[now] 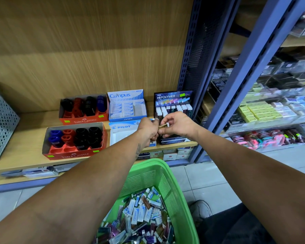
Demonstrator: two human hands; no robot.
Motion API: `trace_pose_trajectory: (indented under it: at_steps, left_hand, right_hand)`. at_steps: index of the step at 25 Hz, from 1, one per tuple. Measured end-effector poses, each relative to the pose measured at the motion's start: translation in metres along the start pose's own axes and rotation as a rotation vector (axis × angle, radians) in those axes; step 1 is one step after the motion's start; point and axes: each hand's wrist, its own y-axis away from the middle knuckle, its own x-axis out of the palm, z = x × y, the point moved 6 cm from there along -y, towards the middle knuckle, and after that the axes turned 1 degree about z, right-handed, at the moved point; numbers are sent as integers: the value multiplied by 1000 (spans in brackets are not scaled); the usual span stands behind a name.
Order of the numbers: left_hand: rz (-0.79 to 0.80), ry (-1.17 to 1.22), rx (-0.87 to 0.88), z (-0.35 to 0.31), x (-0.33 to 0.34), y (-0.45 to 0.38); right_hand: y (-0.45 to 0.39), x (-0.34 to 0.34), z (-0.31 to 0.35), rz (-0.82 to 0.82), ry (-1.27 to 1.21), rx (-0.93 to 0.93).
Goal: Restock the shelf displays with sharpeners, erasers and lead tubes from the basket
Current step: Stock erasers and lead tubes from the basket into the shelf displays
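Both my hands are raised in front of the black Hi-Polymer lead display (173, 103) on the wooden shelf. My right hand (178, 125) pinches a gold lead tube (164, 126) with a white cap. My left hand (148, 129) is curled round several more tubes, a white cap showing at its top. Below, the green basket (173, 194) holds a heap of lead tubes and Campus erasers (136, 215). Left of the display stand a Campus eraser box (127, 108), a Pilot box (123, 132) and two red Faber-Castell sharpener boxes (74, 140).
A perforated metal bin (0, 127) stands at the shelf's left end. A blue steel upright (197, 67) borders the display on the right, with clear bins of stationery (264, 111) beyond it. Boxed stock sits on the lower shelf (169, 154). A shoe (201, 210) rests on the tiled floor.
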Motion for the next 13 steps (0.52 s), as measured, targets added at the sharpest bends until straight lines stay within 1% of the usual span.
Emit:
trace_pose_trajectory:
  at_steps: [3,4,7,9,11,13]
  left_hand:
    - [-25,164,-54,-1,-5,-3]
    - [-21,222,-78,-1,-5,-4]
    - [-7,346,-117,-5,0,-3]
    - [3,386,-107,-11,4,-1]
    - [17,375,-77,-18,5,-1]
    - [-29,277,-35,-21,-3,-4]
  right_hand:
    - [0,-7,2,-61,-260,19]
    - [-2,-9,4,-79,-287,17]
    - [-7,-11,12,-107,-183,-47]
    - [-6,-12,20,-105,-174,-79]
    - [-5,-21,27,-120,-176,-97]
    - [-7,-39,35,-183,-89,-110]
